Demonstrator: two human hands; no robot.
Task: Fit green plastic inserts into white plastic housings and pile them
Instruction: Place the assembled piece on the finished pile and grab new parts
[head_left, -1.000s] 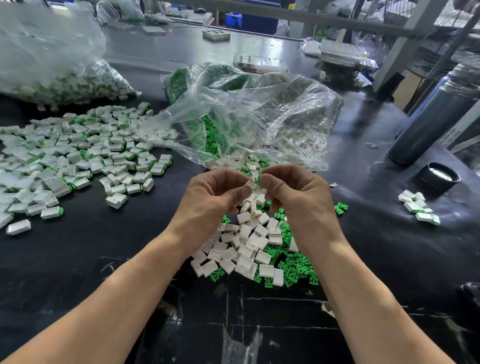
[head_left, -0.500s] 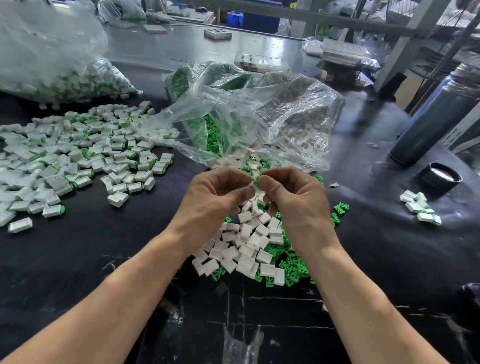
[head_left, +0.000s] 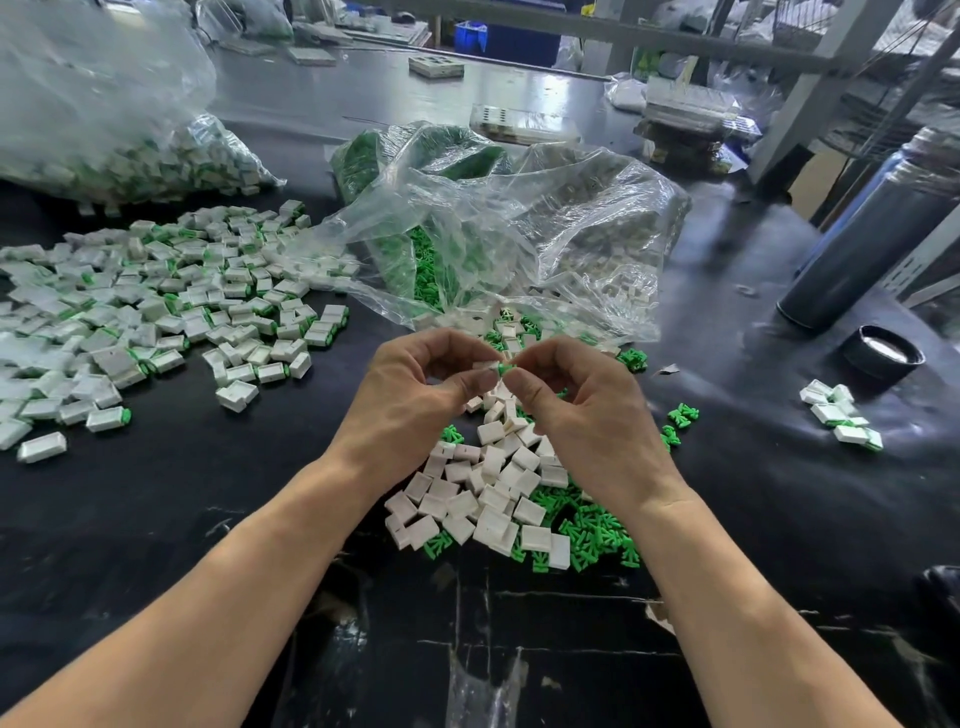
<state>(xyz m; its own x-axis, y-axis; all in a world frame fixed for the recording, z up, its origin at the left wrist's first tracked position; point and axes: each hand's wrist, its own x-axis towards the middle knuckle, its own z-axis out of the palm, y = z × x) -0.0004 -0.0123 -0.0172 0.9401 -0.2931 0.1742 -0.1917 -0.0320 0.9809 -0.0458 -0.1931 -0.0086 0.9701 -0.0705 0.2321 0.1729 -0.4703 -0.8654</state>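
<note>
Overhead, both hands (head_left: 415, 395) (head_left: 587, 405) pinch one housing (head_left: 485, 365) above the black, part-strewn table (head_left: 208, 493)

Readable text: none — no label, brand or number legible on any bag, part or container in view.

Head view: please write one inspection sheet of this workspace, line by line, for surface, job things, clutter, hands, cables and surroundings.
Surface: black worktable, scuffed, with tape scraps at the near edge.
Job's things: loose white housings mixed with green inserts under the hands; assembled pile on the left; small group on the right.
Clutter: open clear bags, filled bag, dark flask, its cap.
Hands: left hand pinches a white housing; right hand pinches a green insert at it.
Cables: nothing seen.
Surroundings: grey frame posts, blue crate.
</note>
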